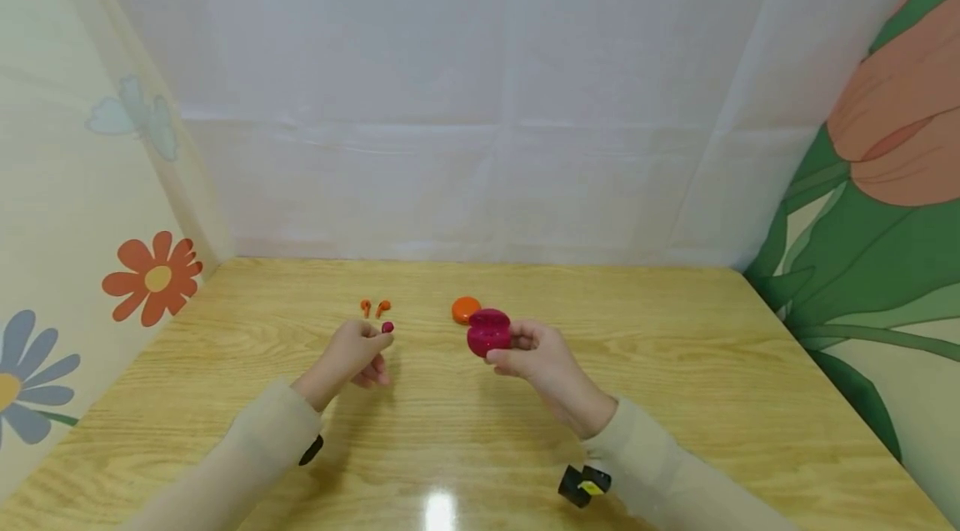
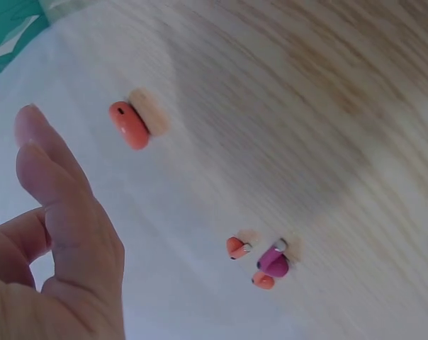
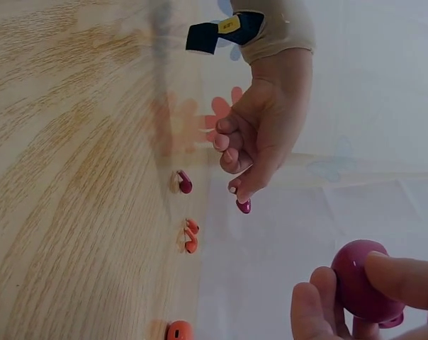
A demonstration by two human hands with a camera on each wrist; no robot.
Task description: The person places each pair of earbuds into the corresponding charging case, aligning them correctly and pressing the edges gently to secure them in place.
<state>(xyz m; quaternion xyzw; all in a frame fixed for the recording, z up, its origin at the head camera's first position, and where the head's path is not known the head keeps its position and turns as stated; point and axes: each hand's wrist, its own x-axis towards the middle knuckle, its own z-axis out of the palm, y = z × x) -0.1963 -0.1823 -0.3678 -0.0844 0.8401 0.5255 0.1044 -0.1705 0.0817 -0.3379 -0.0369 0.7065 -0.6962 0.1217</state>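
My left hand (image 1: 356,354) pinches a magenta earbud (image 1: 387,328), right hand (image 1: 546,360) an open case (image 1: 487,339); transferring, direction unclear; gentle placing seems next.

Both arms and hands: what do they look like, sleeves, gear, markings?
Long, plain cream sleeves end at the wrists. The left hand and right hand are ungloved. At the left wrist sits a small black boxy device with a yellow label, its print too small to read; the right wrist's black device also shows yellow.
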